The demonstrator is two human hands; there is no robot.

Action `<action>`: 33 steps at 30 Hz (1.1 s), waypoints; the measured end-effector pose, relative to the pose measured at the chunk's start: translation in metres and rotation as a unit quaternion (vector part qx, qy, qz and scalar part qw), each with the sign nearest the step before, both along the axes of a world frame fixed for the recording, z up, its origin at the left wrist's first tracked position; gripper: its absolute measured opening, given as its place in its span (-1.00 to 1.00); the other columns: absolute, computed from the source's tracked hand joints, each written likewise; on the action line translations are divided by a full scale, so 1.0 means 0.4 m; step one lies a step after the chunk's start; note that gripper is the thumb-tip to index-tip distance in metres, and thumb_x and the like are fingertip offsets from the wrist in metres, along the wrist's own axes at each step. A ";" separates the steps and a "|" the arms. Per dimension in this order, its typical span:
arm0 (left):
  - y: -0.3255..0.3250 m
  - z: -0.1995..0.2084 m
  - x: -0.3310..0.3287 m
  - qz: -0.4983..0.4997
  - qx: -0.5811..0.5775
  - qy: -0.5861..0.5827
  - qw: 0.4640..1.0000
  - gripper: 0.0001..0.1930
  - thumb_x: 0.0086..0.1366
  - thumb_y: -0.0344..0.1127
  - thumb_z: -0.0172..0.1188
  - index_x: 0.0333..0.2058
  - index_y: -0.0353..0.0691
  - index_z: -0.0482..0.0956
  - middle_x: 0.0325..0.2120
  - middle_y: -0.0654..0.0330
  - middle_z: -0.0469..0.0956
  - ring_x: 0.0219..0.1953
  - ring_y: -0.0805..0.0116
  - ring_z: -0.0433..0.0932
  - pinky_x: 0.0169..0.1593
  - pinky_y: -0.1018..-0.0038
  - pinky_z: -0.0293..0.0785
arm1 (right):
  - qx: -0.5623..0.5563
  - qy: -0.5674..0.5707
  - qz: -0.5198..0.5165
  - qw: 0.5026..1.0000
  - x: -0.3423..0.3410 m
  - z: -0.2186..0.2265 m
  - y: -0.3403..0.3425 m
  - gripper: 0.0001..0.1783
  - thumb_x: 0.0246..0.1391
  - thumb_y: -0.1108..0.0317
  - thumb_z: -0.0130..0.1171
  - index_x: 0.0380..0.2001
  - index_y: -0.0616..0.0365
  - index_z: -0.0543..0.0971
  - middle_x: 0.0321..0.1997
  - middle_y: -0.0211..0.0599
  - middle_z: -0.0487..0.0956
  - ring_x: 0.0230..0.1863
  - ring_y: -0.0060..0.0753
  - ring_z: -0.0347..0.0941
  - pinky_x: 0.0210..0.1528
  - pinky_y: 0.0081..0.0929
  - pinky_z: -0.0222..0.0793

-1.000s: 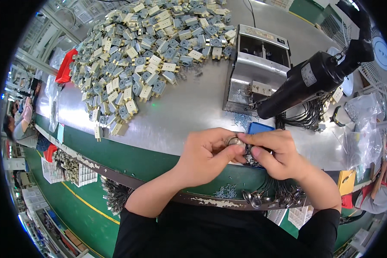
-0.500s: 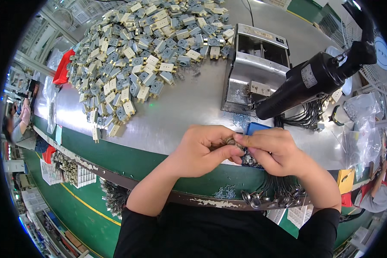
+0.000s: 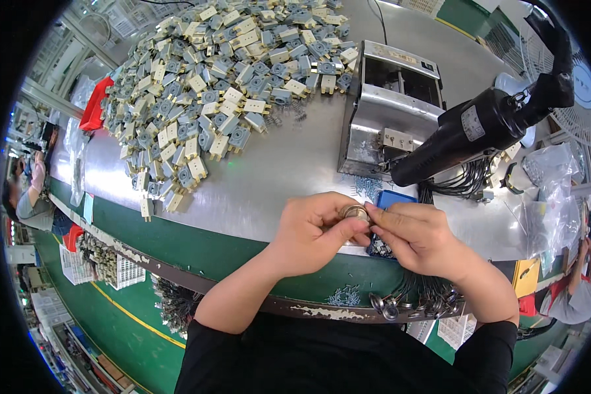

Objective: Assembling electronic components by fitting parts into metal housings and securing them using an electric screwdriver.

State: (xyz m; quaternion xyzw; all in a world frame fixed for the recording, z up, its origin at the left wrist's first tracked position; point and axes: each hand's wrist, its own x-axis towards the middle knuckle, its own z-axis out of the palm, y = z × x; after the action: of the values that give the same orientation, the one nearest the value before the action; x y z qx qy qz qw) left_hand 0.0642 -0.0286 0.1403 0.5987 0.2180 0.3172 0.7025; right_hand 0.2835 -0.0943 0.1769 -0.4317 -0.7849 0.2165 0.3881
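A small round metal part [image 3: 354,211] with a shiny rim is pinched between the thumb and fingers of my left hand [image 3: 312,231]. My right hand [image 3: 417,236] has its thumb and forefinger pressed together at the part's right edge; whatever lies between those fingertips is too small to make out. Both hands are over the front of the bench, close together. Below and behind my right fingers is a blue tray [image 3: 394,197], partly hidden, with small metal pieces [image 3: 381,249] at its near end.
A big heap of grey and cream switch-like blocks [image 3: 230,98] covers the left. Behind my hands stands a metal fixture [image 3: 387,105] with a black cylindrical driver [image 3: 466,131]. Loose screws [image 3: 345,295] and corded round metal parts [image 3: 391,310] lie along the front edge.
The round part has turned so more of its rim and face shows. My right fingertips have shifted slightly right, off its top to its edge.
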 end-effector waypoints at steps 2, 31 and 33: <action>0.000 -0.003 -0.017 -0.023 -0.102 -0.042 0.994 -0.80 0.46 -0.52 0.22 -0.02 -0.53 0.57 -0.22 -0.03 0.73 -0.20 0.27 0.76 -0.11 0.36 0.76 | -0.039 -0.003 0.020 0.999 -0.002 0.023 0.010 -0.59 0.08 0.64 0.34 0.04 0.42 0.67 -0.42 -0.07 0.62 -0.51 -0.17 0.53 -0.44 -0.35 0.43; -0.028 -0.150 -0.569 0.374 -0.097 -0.018 0.922 -0.63 0.55 -0.39 0.09 0.25 -0.38 0.45 -0.02 0.05 0.61 -0.17 0.37 0.65 -0.24 0.54 0.53 | -0.147 -0.306 -0.002 0.941 -0.024 -0.046 -0.046 -0.83 -0.11 0.51 0.35 -0.36 0.20 0.61 -0.33 -0.18 0.56 -0.27 0.07 0.48 -0.15 -0.12 0.41; -0.020 -0.112 -0.494 0.299 -0.207 -0.146 0.920 -0.62 0.58 -0.35 0.04 0.27 -0.37 0.41 0.07 -0.04 0.61 -0.17 0.31 0.71 -0.27 0.57 0.56 | -0.142 -0.286 -0.003 0.948 0.007 -0.056 -0.044 -0.81 -0.12 0.53 0.35 -0.34 0.21 0.63 -0.32 -0.18 0.56 -0.25 0.07 0.48 -0.14 -0.11 0.42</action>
State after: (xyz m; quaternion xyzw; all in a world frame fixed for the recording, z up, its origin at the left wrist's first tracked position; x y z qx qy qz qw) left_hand -0.1334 -0.0365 0.0953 0.2944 0.3427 0.5439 0.7072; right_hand 0.2865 -0.1117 0.1545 -0.5284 -0.8229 0.1919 0.0824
